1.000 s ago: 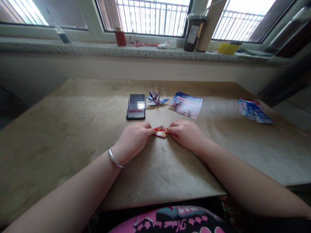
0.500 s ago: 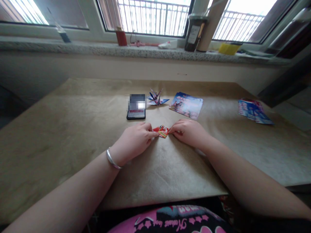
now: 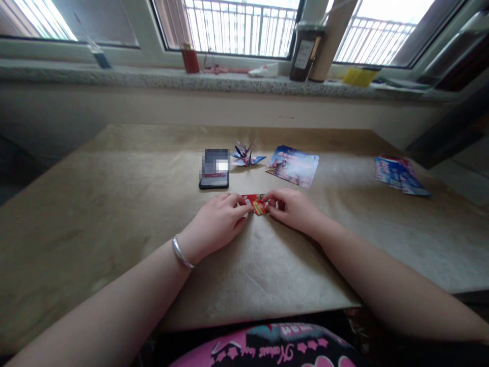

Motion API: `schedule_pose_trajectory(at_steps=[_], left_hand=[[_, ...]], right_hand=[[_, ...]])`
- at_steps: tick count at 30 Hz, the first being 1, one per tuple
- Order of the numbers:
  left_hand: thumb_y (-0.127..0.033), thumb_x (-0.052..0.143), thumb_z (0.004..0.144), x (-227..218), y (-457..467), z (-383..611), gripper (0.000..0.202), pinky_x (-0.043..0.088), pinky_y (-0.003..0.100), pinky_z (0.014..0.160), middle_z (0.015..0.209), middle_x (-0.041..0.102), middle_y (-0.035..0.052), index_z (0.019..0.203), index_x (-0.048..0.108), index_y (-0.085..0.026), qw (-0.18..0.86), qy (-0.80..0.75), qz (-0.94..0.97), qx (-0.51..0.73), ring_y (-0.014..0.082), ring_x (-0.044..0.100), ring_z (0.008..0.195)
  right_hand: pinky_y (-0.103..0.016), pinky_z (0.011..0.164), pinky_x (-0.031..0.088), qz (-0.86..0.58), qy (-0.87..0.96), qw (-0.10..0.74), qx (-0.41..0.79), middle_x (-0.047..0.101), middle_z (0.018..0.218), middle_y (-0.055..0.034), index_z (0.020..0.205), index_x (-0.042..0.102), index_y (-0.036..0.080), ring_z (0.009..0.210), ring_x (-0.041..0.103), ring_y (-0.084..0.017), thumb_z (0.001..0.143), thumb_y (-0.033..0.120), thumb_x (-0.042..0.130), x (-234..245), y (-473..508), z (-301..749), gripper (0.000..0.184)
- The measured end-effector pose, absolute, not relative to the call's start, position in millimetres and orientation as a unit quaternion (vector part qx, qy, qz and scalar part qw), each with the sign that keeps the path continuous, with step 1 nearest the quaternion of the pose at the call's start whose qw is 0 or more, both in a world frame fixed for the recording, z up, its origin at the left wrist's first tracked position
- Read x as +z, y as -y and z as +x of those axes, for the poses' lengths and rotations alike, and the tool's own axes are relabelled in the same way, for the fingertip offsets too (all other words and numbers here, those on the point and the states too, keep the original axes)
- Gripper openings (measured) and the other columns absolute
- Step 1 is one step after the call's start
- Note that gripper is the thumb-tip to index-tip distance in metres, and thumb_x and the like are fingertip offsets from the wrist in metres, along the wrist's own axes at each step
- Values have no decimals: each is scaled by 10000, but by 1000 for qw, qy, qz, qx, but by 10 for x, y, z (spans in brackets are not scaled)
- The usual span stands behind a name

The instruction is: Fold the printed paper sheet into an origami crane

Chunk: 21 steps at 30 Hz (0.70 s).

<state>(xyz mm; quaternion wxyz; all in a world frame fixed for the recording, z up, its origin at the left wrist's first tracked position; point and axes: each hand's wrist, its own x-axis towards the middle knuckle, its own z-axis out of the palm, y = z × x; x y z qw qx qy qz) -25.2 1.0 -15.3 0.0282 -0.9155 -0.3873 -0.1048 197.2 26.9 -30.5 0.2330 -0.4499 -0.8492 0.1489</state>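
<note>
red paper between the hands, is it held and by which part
The left hand touches the red paper at its left end, the right hand at its right end; whether pinched or just pressed down cannot be told.

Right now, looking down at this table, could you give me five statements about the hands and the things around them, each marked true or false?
1. The left hand and right hand both touch the red paper. True.
2. A silver bracelet circles the right wrist. False: the silver bracelet is on the left wrist.
3. The folded paper bird sits between the phone and the nearer blue sheets. True.
4. The yellow object lies on the table. False: the yellow object is on the windowsill.
5. The phone is apart from both hands. True.
</note>
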Motion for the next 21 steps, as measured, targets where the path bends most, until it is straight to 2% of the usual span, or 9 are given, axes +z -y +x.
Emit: schedule_pose_trajectory(at_steps=[2, 5, 7, 11, 21], left_hand=[[-201, 479, 903, -171, -21, -258, 304, 465, 397, 922, 1116, 590, 92, 1182, 598, -218, 23, 377, -919, -112, 222, 549, 1034], [-209, 477, 904, -192, -42, -268, 330, 456, 416, 957, 1152, 590, 87, 1219, 575, -226, 7, 369, -922, -115, 229, 541, 1081], [-203, 478, 900, -207, -58, -271, 348, 442, 417, 988, 1197, 582, 81, 1237, 562, -228, -8, 365, -923, -121, 231, 525, 1128], [-196, 506, 878, -241, -88, -271, 367, 410, 415, 1043, 1296, 553, 79, 1241, 558, -207, -31, 353, -925, -136, 241, 488, 1211], [-240, 515, 890, -235, -109, -259, 297, 410, 430, 1043, 1273, 584, 66, 1177, 573, -194, -55, 343, -927, -143, 237, 481, 1229]], right_hand=[[-275, 725, 461, -439, 853, 257, 111, 658, 925, -56, 931, 680, 191, 817, 601, -161, 786, 194, 596, -311, -257, 1968, 168], [-337, 892, 444, -429, 858, 273, 75, 639, 1117, -83, 911, 688, 200, 1021, 575, -208, 792, 214, 606, -333, -271, 1981, 144], [-341, 888, 443, -432, 860, 260, 79, 668, 1048, -73, 892, 691, 203, 997, 578, -208, 796, 218, 608, -342, -293, 1993, 128], [-306, 800, 446, -423, 870, 240, 87, 678, 782, -38, 903, 699, 190, 814, 576, -178, 790, 200, 619, -337, -322, 2000, 139], [-348, 881, 443, -394, 895, 205, 46, 678, 999, -68, 1065, 707, 223, 950, 548, -212, 868, 258, 545, -334, -303, 1972, 257]])
